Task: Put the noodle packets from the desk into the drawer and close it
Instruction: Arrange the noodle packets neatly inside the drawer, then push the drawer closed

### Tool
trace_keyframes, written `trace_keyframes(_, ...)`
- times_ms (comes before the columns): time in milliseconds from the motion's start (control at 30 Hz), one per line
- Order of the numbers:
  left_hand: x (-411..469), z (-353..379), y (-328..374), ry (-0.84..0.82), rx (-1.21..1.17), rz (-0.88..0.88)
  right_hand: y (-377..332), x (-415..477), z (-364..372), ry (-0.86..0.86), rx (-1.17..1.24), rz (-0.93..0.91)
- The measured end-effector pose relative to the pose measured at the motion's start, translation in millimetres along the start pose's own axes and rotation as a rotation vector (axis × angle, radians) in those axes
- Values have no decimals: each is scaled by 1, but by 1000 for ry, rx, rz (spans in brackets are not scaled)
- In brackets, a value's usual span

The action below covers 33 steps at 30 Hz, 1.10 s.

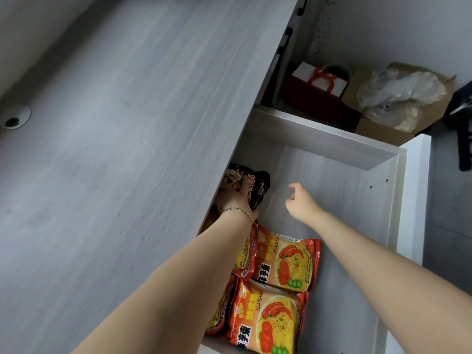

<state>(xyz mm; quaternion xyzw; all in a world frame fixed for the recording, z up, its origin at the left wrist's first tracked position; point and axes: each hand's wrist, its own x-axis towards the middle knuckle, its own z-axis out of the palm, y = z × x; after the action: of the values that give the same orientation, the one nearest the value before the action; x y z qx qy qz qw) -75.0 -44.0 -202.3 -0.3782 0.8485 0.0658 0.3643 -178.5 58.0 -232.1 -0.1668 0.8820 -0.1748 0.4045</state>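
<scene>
The bench looks bare of packets. Orange noodle packets lie at the drawer's 6 o'clock; the left hand grips a black packet at 9 o'clock, the right hand hangs loosely curled, empty. Judged nearly done: release, then close the drawer.

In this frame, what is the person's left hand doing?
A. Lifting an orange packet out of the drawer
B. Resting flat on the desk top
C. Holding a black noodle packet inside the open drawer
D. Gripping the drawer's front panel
C: the left hand grips the black noodle packet at the far end of the open drawer, partly under the desk edge.
</scene>
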Motion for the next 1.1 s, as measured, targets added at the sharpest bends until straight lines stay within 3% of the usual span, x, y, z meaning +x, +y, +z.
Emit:
trace_keyframes(200,1,1,-2,-28,-15,-9,2,-5,5,-38,8,-46)
trace_keyframes(400,-3,-1,10,-23,-21,-136,3,-22,-20,9,-93,-121)
trace_keyframes(467,-12,-6,16,24,-8,-78,4,-35,-33,44,-105,-138)
trace_keyframes(600,-45,-24,29,143,-84,203,15,-67,-69,144,-159,-146)
trace_keyframes(733,-78,-30,49,85,-220,322,35,-86,-108,232,-204,-115)
trace_keyframes(933,-122,-34,119,-9,-421,270,85,-84,-166,212,-218,-33)
trace_keyframes(1100,-149,-33,195,-135,-580,124,119,-76,-194,24,-183,4)
